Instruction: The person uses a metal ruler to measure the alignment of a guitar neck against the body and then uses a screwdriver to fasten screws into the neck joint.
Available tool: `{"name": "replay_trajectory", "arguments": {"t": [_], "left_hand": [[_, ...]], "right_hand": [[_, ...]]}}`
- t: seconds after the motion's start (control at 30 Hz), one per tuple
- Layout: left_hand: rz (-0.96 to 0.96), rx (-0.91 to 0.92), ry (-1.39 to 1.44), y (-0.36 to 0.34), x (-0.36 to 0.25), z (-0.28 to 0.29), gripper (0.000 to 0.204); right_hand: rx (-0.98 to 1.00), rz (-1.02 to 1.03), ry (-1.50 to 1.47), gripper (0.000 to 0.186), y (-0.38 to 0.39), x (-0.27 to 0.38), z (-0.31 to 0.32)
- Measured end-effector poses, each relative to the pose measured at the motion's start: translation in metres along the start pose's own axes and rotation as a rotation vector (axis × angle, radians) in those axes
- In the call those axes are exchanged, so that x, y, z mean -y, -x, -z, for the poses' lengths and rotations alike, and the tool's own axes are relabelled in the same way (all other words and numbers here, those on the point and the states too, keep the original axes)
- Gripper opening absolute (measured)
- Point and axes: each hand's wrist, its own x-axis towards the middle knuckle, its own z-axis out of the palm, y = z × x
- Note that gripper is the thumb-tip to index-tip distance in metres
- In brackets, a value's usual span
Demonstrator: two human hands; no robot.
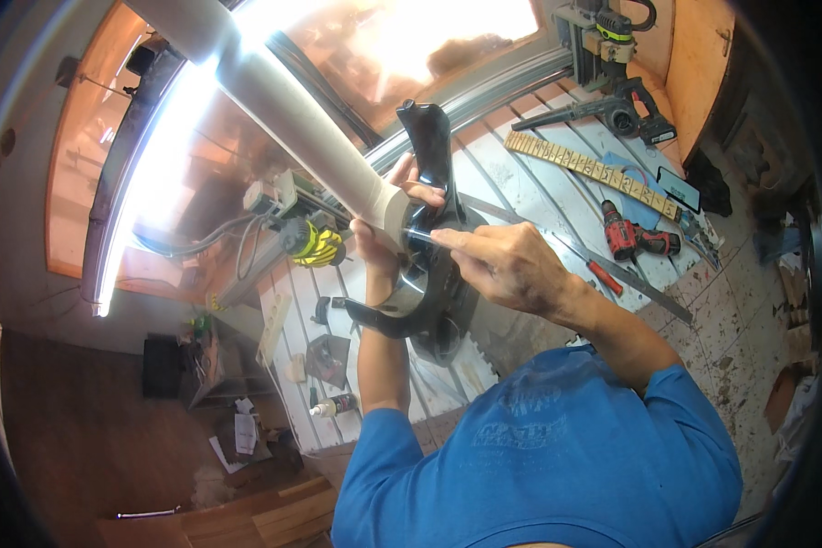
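My left hand (pixel 378 248) grips a glossy black curved part (pixel 426 137), with fingers wrapped behind it, where it meets the collar of a long pale tube (pixel 297 128) slanting from the upper left. The part has an upright arm and a curved lower arm. My right hand (pixel 500 265) is closed around a slim, shiny object (pixel 420 235), index finger extended along it, its tip at the black part beside the collar. I cannot make out exactly what that object is.
Beyond lie a slatted worktable (pixel 475 151), cordless blower (pixel 621 117), marked guitar neck (pixel 557 156), red drill (pixel 623 233), red-handled screwdriver (pixel 603 277), long metal straightedge (pixel 653 301) and phone (pixel 679 187). A bright light bar (pixel 160 169) and yellow-black machine fitting (pixel 316 242) are left; a small bottle (pixel 333 406) sits low.
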Motion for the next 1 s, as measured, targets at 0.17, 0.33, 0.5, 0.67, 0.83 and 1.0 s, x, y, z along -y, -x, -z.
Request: {"name": "replay_trajectory", "arguments": {"t": [0.17, 0.33, 0.5, 0.67, 0.83, 1.0], "left_hand": [[0.002, 0.005, -0.016, -0.001, -0.002, -0.001, 0.132], [0.045, -0.04, -0.026, 0.002, -0.003, -0.002, 0.132], [0.101, -0.046, 0.029, 0.005, -0.002, -0.002, 0.134], [0.119, -0.033, 0.067, 0.004, -0.003, -0.003, 0.133], [0.117, -0.037, 0.057, 0.006, -0.002, 0.001, 0.132], [0.105, -0.037, -0.001, 0.004, -0.001, 0.001, 0.13]], "right_hand": [[-0.02, -0.017, 0.006, 0.033, -0.007, -0.003, 0.002], [-0.044, -0.017, 0.008, 0.034, -0.013, -0.005, 0.007], [-0.019, -0.06, 0.032, 0.031, -0.018, -0.01, 0.011], [-0.029, -0.07, 0.042, 0.03, -0.018, -0.013, 0.009], [-0.021, -0.074, -0.002, 0.03, -0.017, -0.007, 0.01], [0.02, -0.087, -0.033, 0.031, -0.013, 0.001, 0.009]]}}
